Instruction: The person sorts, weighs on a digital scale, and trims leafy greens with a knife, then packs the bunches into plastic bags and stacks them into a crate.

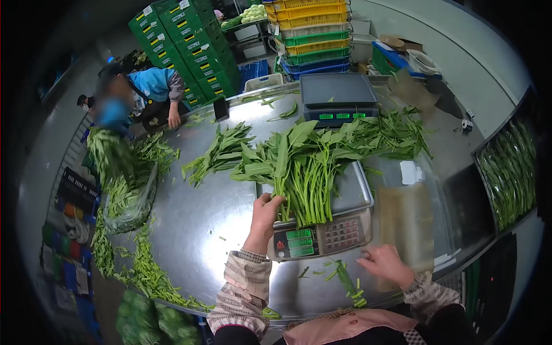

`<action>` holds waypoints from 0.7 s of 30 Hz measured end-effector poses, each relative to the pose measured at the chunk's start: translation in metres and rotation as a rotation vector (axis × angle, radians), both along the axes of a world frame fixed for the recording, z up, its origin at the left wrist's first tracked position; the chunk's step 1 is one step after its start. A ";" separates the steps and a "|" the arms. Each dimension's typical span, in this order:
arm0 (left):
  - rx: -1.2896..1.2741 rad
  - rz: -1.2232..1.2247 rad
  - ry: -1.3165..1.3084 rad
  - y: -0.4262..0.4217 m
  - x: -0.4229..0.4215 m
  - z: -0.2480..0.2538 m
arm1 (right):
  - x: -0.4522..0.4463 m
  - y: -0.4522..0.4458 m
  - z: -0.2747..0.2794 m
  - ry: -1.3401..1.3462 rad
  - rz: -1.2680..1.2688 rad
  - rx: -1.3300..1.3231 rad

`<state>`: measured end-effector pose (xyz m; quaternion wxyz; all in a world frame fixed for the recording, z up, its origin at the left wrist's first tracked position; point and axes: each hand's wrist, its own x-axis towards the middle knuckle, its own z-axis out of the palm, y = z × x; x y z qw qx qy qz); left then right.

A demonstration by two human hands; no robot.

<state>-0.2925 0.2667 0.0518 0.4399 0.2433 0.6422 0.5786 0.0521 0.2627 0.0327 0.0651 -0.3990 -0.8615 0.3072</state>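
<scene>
A bunch of water spinach [307, 190] lies across the pan of a digital scale [345, 230], leaves pointing away from me and cut stems towards me. My left hand [265, 217] is closed around stems at the bunch's left edge. The scale's green display is lit. My right hand [386, 264] is off the scale's near right corner, holding nothing, its fingers loosely bent and apart. Cut stem pieces and a leafy scrap [345, 279] lie on the metal table [195, 213] between the scale and me.
More greens [221, 152] lie beyond the scale, near a second scale [336, 95] and a phone [221, 108]. Across the table, a person in blue [152, 86] leans over greens. A bag of greens [129, 201] sits left. Green crates [190, 46] and colored baskets [310, 34] stand behind.
</scene>
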 end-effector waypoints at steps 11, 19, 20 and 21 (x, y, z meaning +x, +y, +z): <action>0.026 -0.052 0.322 0.013 -0.046 0.028 | -0.191 0.068 0.005 0.105 0.428 0.846; 0.215 0.349 0.855 -0.110 -0.124 0.130 | -0.202 0.045 0.005 0.341 0.450 0.787; 0.189 0.391 0.824 -0.127 -0.127 0.112 | -0.209 0.026 0.003 0.424 0.478 0.707; 0.169 0.426 0.794 -0.144 -0.132 0.085 | -0.216 0.006 0.001 0.506 0.497 0.629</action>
